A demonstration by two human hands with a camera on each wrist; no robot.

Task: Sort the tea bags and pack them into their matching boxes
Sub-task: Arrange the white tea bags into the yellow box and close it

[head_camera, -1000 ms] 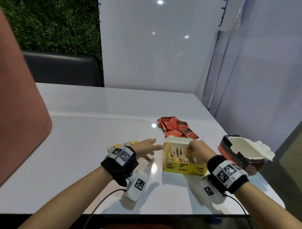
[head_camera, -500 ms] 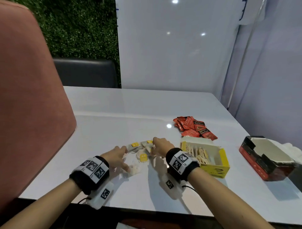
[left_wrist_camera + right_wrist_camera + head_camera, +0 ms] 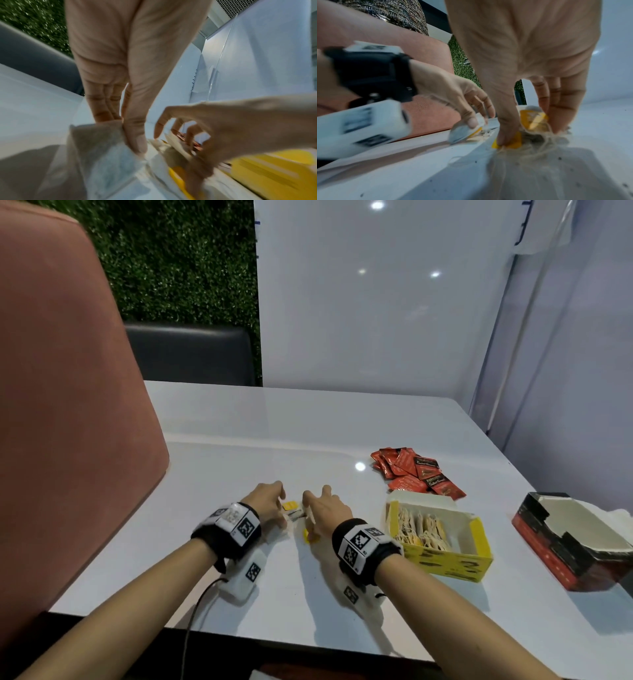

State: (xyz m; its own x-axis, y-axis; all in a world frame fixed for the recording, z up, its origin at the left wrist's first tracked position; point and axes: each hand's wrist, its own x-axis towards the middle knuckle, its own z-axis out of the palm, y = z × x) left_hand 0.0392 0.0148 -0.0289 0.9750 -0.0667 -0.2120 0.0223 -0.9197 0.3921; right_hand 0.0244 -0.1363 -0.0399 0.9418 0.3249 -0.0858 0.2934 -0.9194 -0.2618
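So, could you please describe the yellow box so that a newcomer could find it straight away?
On the white table, look just right of the right hand. The yellow box sits open there, nearer than the pile of red sachets. Unlike the empty red and black box further right, it holds string-tagged tea bags.

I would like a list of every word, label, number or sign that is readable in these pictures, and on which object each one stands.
No text can be read with certainty.
Red foil tea sachets: gold script on dark labels, too small to read.
Yellow cardboard box: black print on the front wall, blurred.
Dark red cardboard box: no legible print.
Yellow paper tags of the loose tea bags: blurred.
Wristbands: square black-and-white marker codes, no words.
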